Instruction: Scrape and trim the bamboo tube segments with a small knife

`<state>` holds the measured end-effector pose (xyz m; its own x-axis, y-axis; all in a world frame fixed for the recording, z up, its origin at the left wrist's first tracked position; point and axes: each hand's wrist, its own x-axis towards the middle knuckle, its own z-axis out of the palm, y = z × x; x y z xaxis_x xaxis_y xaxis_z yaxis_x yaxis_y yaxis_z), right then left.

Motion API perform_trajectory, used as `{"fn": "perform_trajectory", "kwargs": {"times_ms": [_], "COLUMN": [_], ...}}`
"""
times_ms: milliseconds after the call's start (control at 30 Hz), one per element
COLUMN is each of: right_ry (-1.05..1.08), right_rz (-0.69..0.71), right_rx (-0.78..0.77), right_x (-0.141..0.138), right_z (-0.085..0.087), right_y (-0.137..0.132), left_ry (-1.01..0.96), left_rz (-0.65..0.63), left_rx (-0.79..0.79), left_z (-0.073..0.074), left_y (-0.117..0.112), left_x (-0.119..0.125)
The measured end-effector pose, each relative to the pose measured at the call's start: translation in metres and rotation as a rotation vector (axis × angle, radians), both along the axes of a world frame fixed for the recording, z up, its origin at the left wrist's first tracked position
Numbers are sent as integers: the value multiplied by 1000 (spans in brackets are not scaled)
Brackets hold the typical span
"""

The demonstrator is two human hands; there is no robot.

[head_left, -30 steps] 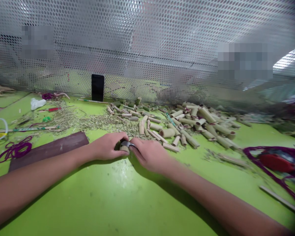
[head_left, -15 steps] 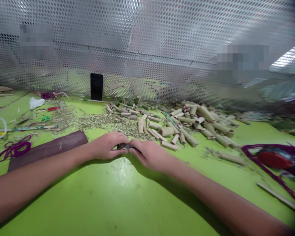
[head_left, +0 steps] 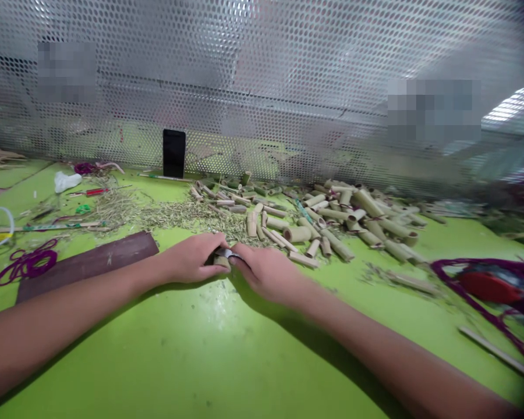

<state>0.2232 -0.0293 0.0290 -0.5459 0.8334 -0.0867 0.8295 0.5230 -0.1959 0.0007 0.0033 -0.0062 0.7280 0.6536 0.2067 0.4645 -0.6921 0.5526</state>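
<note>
In the middle of the head view my hands meet just above the green table [head_left: 218, 361]. My left hand [head_left: 198, 256] is closed around a short piece of bamboo [head_left: 221, 262], mostly covered by the fingers. My right hand [head_left: 266, 270] grips a small metal blade [head_left: 230, 253], which lies across the top of the bamboo; its handle is hidden in the fist. Just beyond both hands are pale bamboo shavings [head_left: 187, 216] and cut bamboo pieces [head_left: 297, 234].
A brown flat board [head_left: 87, 265] lies under my left forearm. A phone [head_left: 173, 154] leans on the perforated metal screen [head_left: 262, 70]. Purple cord [head_left: 32, 265] lies at the left; a red object [head_left: 489, 286] wrapped in purple cord is at the right, near a thin bamboo strip [head_left: 498, 352].
The blade has tilted and now shows a brighter face, and more of the bamboo's pale surface is visible. Both hands stay nearly in place; the view shifts slightly.
</note>
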Motion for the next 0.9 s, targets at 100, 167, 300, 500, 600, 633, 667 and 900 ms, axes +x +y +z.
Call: {"fn": "perform_trajectory", "kwargs": {"times_ms": [100, 167, 300, 500, 600, 633, 667, 900], "right_ry": [-3, -7, 31, 117, 141, 148, 154, 205], "right_rz": [12, 27, 51, 105, 138, 148, 157, 141], "right_rx": [-25, -30, -34, -59, -73, -81, -85, -94], "right_x": [0, 1, 4, 10, 13, 14, 15, 20], "right_z": [1, 1, 0, -1, 0, 0, 0, -2], "right_y": [1, 1, 3, 3, 4, 4, 5, 11], "left_ry": [5, 2, -13, -41, -30, -25, -22, -61], "left_rz": [-21, -31, -54, -113, -133, -135, -137, -42], "left_rx": [29, 42, 70, 80, 92, 93, 93, -9], "left_z": [-1, -2, -4, -3, -3, -3, -3, -3], "left_y": [1, 2, 3, 3, 3, 3, 3, 3], "left_x": [0, 0, 0, -1, -1, -1, -2, -1]}}
